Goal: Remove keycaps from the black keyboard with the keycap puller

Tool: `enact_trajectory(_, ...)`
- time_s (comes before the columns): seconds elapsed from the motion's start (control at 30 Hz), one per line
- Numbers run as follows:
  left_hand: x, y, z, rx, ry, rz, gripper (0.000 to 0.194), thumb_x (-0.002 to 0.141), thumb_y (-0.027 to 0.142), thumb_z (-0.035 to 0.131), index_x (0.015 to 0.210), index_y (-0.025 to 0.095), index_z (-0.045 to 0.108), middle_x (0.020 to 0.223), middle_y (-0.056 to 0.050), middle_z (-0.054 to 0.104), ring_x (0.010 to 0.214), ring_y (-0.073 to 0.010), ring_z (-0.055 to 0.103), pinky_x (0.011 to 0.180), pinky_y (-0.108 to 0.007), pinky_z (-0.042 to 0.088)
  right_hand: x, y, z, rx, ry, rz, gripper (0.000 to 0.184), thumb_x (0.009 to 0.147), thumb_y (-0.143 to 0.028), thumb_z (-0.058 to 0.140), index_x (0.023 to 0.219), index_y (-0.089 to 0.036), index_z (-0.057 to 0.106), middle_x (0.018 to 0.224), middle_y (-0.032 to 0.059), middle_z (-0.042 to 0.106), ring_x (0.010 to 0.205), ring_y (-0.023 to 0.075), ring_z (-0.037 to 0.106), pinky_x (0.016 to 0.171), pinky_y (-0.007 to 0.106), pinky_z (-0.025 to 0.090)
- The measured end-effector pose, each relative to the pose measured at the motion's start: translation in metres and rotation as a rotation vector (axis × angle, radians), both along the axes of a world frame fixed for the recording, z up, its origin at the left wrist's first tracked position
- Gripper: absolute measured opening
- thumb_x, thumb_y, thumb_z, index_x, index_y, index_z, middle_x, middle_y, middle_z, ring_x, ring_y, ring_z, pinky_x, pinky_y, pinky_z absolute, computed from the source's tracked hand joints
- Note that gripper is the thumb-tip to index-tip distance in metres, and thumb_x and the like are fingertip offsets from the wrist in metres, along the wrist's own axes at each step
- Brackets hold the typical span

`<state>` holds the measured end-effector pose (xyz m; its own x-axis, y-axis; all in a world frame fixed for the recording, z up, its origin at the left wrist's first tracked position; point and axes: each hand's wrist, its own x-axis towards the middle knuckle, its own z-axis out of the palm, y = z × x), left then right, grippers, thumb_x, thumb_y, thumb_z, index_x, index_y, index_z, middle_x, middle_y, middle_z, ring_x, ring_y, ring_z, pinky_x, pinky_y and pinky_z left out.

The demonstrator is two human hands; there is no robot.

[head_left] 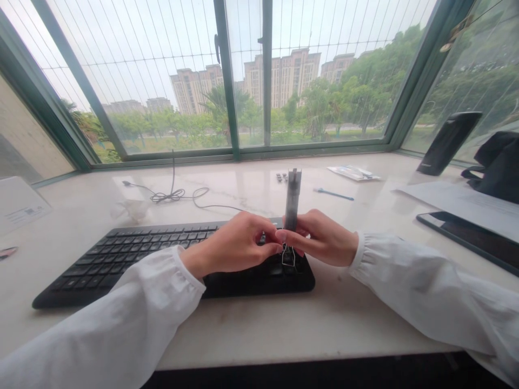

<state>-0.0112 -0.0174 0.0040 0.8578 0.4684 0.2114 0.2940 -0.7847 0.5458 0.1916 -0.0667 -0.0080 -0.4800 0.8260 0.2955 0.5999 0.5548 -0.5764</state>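
Observation:
My left hand [233,243] and my right hand [322,237] meet above the black keyboard [121,259], fingertips close together. Between them stands a narrow grey translucent stick-shaped object [292,199], upright and gripped low down by my right hand's fingers. Below it hangs a thin metal wire loop [288,256], like a binder clip handle. My left fingertips pinch at or beside that wire, though the fingers partly hide the join. The object's lower body is hidden behind my fingers.
A black cable [172,196] lies coiled on the pale stone sill-desk [259,329]. Further back lie a blue pen [333,194] and papers [353,173]. On the right are a black tablet [470,237], a tall black speaker [449,143] and a black bag [497,167].

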Motion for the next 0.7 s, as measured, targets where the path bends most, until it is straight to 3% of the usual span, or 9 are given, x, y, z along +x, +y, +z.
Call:
enact_trajectory(0.37, -0.0002, 0.0001, -0.0003, 0.036, -0.054, -0.061, 0.014, 0.084, 0.018, 0.058, 0.074, 0.014, 0.066, 0.063, 0.003, 0.059, 0.061, -0.0084, 0.048, 0.059, -0.019, 0.037, -0.0024, -0.0027, 0.0010, 0.048, -0.022, 0.017, 0.041, 0.095, -0.046, 0.049, 0.070, -0.015, 0.057, 0.053, -0.0033, 0.051, 0.048, 0.0079, 0.042, 0.048, 0.020, 0.031)
enact_trajectory(0.7, -0.0011, 0.0018, 0.0014, 0.123, -0.063, -0.142, 0.012, 0.083, 0.014, 0.058, 0.070, 0.014, 0.058, 0.065, 0.003, 0.058, 0.062, -0.0078, 0.048, 0.062, -0.019, 0.037, 0.0012, -0.0024, 0.0017, 0.043, -0.007, 0.067, 0.033, 0.094, -0.044, 0.053, 0.092, -0.015, 0.068, 0.060, -0.0026, 0.056, 0.053, 0.0087, 0.046, 0.051, 0.019, 0.034)
